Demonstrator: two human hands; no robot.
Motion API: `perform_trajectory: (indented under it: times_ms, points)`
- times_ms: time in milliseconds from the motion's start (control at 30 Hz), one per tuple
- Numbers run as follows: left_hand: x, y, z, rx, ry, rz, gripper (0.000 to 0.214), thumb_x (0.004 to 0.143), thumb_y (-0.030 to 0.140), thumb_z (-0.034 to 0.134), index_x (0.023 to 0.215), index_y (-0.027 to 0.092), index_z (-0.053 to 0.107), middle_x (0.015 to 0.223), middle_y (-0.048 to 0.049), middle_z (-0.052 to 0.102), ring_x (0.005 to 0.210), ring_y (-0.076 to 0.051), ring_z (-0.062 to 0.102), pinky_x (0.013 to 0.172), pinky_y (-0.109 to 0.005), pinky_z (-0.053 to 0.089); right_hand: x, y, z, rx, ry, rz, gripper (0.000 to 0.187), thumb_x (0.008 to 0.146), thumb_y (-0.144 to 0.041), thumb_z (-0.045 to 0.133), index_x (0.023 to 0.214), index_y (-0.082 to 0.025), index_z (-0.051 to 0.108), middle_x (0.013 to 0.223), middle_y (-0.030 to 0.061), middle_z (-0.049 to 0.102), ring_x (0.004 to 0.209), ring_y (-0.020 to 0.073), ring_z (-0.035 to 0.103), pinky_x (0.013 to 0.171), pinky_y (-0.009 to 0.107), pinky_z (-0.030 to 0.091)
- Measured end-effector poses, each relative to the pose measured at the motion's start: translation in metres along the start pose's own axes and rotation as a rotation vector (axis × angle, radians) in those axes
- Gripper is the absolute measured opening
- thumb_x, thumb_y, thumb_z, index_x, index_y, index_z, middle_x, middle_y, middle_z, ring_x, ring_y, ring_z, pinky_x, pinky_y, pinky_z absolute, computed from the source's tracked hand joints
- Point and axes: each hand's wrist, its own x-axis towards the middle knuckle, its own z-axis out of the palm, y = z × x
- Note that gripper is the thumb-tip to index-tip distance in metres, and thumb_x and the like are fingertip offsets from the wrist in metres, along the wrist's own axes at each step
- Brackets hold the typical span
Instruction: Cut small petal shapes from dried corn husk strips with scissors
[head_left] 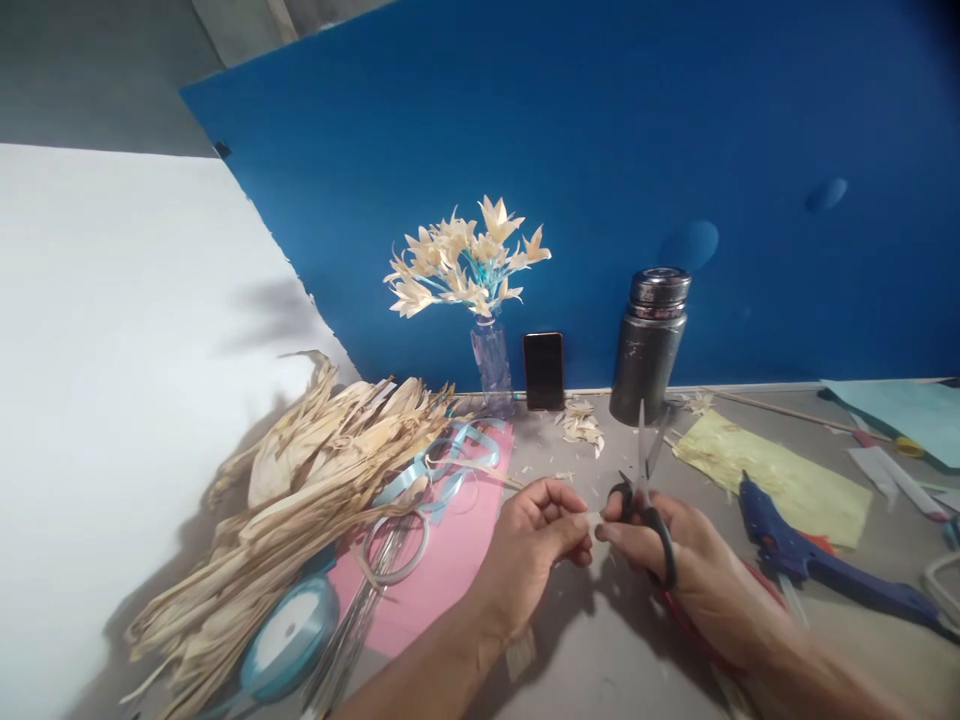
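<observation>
My left hand (529,550) is closed, thumb and fingertips pinching a small pale piece of corn husk (592,520). Scissors (643,470) with black handles hang on the fingers of my right hand (697,575), blades pointing up and slightly apart. The thumb and a fingertip of that same hand meet the other edge of the husk piece. Both hands are close together above the grey table (600,640). Just beyond them lies a small heap of pale husk scraps (581,425).
Dried corn husks (322,480), a blue ribbon spool (292,635), thin wires (352,620) and pink paper (450,570) lie left. Behind stand husk flowers (457,255) in a clear bottle (492,365), a phone (544,370) and a dark flask (649,350). Right: a blue glue gun (795,550), yellow paper (772,470).
</observation>
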Motion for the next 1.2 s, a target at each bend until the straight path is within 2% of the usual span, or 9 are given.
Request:
perform_trajectory:
  times_ms: [133, 300, 367, 467, 533, 600, 733, 967, 1200]
  points:
    - [0.0, -0.001, 0.0, 0.077, -0.065, -0.03, 0.032, 0.066, 0.032, 0.087, 0.081, 0.016, 0.064, 0.061, 0.0014, 0.058, 0.058, -0.012, 0.053, 0.06, -0.026, 0.041, -0.001, 0.0, -0.003, 0.056, -0.063, -0.002, 0.023, 0.078, -0.04, 0.067, 0.083, -0.019, 0.059, 0.066, -0.0031, 0.052, 0.061, 0.0139, 0.042, 0.055, 0.025, 0.032]
    - [0.002, -0.003, -0.003, 0.096, -0.073, -0.1, 0.03, 0.067, 0.037, 0.085, 0.074, 0.016, 0.063, 0.058, 0.0002, 0.059, 0.054, -0.012, 0.053, 0.059, -0.027, 0.04, 0.002, 0.006, -0.002, -0.011, 0.088, -0.04, 0.029, 0.076, -0.043, 0.07, 0.087, -0.018, 0.06, 0.065, -0.0041, 0.05, 0.058, 0.0131, 0.038, 0.053, 0.026, 0.031]
    - [0.002, 0.0, -0.004, 0.048, -0.058, -0.111, 0.028, 0.067, 0.033, 0.084, 0.069, 0.016, 0.062, 0.059, -0.0002, 0.059, 0.057, -0.012, 0.054, 0.061, -0.027, 0.041, 0.002, 0.007, -0.003, -0.036, 0.094, -0.045, 0.03, 0.077, -0.045, 0.07, 0.086, -0.018, 0.06, 0.065, -0.0044, 0.049, 0.057, 0.0125, 0.036, 0.053, 0.025, 0.03]
    - [0.004, 0.008, -0.008, -0.057, -0.035, -0.098, 0.024, 0.066, 0.026, 0.082, 0.066, 0.015, 0.062, 0.071, -0.0034, 0.064, 0.067, -0.014, 0.06, 0.064, -0.027, 0.043, 0.0, 0.005, -0.008, -0.055, -0.098, -0.06, 0.038, 0.084, -0.056, 0.063, 0.08, -0.018, 0.062, 0.064, -0.0036, 0.049, 0.058, 0.0127, 0.038, 0.053, 0.025, 0.03]
    - [0.005, 0.013, -0.01, -0.131, -0.035, -0.078, 0.021, 0.065, 0.023, 0.081, 0.064, 0.014, 0.061, 0.078, -0.0043, 0.066, 0.07, -0.016, 0.064, 0.066, -0.028, 0.045, -0.001, 0.003, -0.011, -0.082, -0.291, -0.071, 0.052, 0.086, -0.068, 0.055, 0.078, -0.017, 0.063, 0.067, -0.0004, 0.056, 0.06, 0.0137, 0.043, 0.055, 0.026, 0.032]
    - [0.006, 0.016, -0.012, -0.196, -0.039, -0.046, 0.019, 0.064, 0.021, 0.079, 0.064, 0.014, 0.062, 0.077, -0.0034, 0.065, 0.069, -0.017, 0.065, 0.065, -0.029, 0.045, -0.003, 0.001, -0.013, -0.142, -0.412, -0.063, 0.062, 0.085, -0.077, 0.049, 0.078, -0.017, 0.064, 0.07, 0.0034, 0.062, 0.062, 0.0155, 0.048, 0.057, 0.027, 0.035]
    - [0.006, 0.017, -0.013, -0.266, -0.06, 0.024, 0.015, 0.067, 0.02, 0.078, 0.067, 0.015, 0.063, 0.075, -0.0027, 0.066, 0.068, -0.016, 0.065, 0.064, -0.028, 0.046, -0.004, -0.005, -0.013, -0.283, -0.472, -0.07, 0.071, 0.08, -0.086, 0.043, 0.071, -0.017, 0.061, 0.068, 0.0038, 0.06, 0.064, 0.0178, 0.053, 0.058, 0.027, 0.037]
    - [0.004, 0.016, -0.011, -0.276, -0.092, 0.065, 0.014, 0.074, 0.019, 0.075, 0.068, 0.015, 0.062, 0.072, -0.0017, 0.065, 0.068, -0.015, 0.064, 0.066, -0.027, 0.049, -0.005, -0.015, -0.008, -0.339, -0.504, -0.087, 0.073, 0.075, -0.09, 0.041, 0.058, -0.02, 0.049, 0.056, -0.0009, 0.046, 0.053, 0.0137, 0.04, 0.049, 0.026, 0.025]
    - [0.005, 0.016, -0.012, -0.284, -0.092, 0.051, 0.014, 0.074, 0.017, 0.074, 0.068, 0.015, 0.061, 0.069, -0.0015, 0.065, 0.066, -0.014, 0.064, 0.065, -0.027, 0.05, -0.007, -0.017, -0.008, -0.311, -0.538, -0.056, 0.073, 0.075, -0.09, 0.042, 0.057, -0.02, 0.048, 0.054, 0.001, 0.052, 0.051, 0.0136, 0.043, 0.049, 0.025, 0.029]
